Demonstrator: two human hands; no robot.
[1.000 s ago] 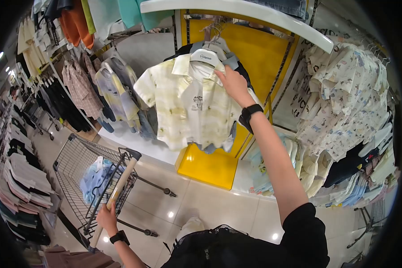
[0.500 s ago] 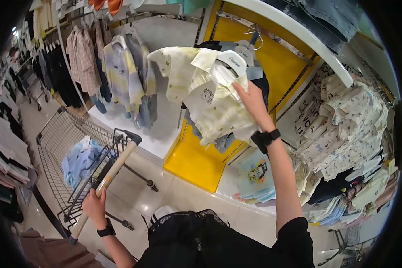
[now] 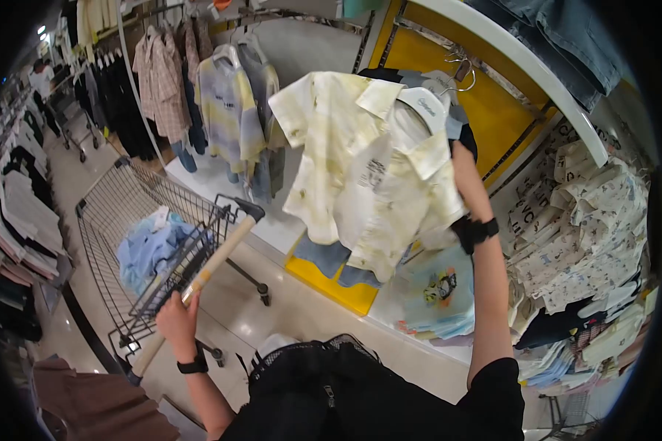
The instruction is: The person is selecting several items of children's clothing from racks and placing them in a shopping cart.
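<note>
My left hand [image 3: 176, 321] is closed around the pale handle [image 3: 224, 253] of a wire shopping cart [image 3: 103, 250]. Inside the cart lies a crumpled light-blue garment [image 3: 151, 253] with a white tag. A pale yellow and white short-sleeved shirt [image 3: 312, 140], open over a white printed tee [image 3: 360, 180], hangs from a white hanger [image 3: 424, 104]. At the shirt's right-hand shoulder, my right hand [image 3: 469, 180] grips the fabric, its fingertips partly hidden behind it. Denim shorts [image 3: 327, 257] show below the shirt.
Striped tops [image 3: 228, 110] and checked shirts [image 3: 158, 81] hang to the left. Patterned garments [image 3: 566, 228] crowd the rack on the right. A white shelf edge [image 3: 544, 70] curves overhead. Low down is a yellow display base [image 3: 346, 295]. A person [image 3: 40, 79] stands far back.
My right hand has shifted from the shirt's front by the collar to its right-hand shoulder. The shirt now faces me more fully. My left hand stays on the cart handle; the view has shifted.
</note>
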